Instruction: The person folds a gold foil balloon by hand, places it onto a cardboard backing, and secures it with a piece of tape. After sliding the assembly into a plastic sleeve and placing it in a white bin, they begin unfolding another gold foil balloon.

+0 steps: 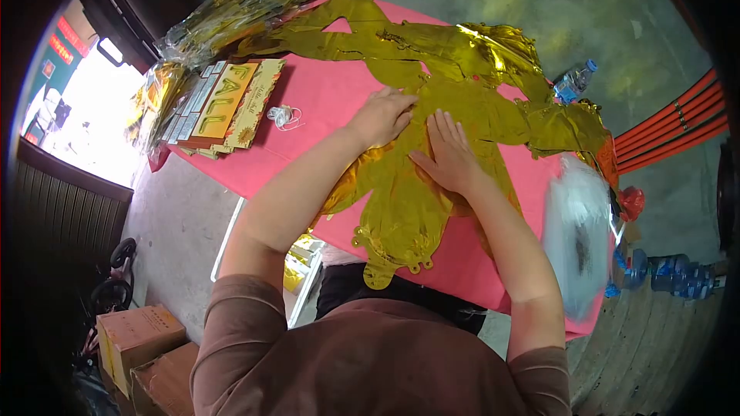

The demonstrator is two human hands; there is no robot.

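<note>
Daylight overexposes the doorway [104, 119] left of the left hand [381, 117]; the surroundings are dimmer. Glare streaks the gold foil [497, 52] beyond the right hand [451, 158]. Around both hands, fisheye distortion curves outward into black corners.

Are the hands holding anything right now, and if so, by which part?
Nothing looks held: the left hand and right hand rest on the gold foil, neither visibly gripping it.

From here I can read "FALL" in big capitals on the orange packet [223, 105] in the printed stack; the script along its cream edge [255, 102] is too small for me, as is the lettering on the red banner [72, 34] outside and the carton [145, 329].
</note>
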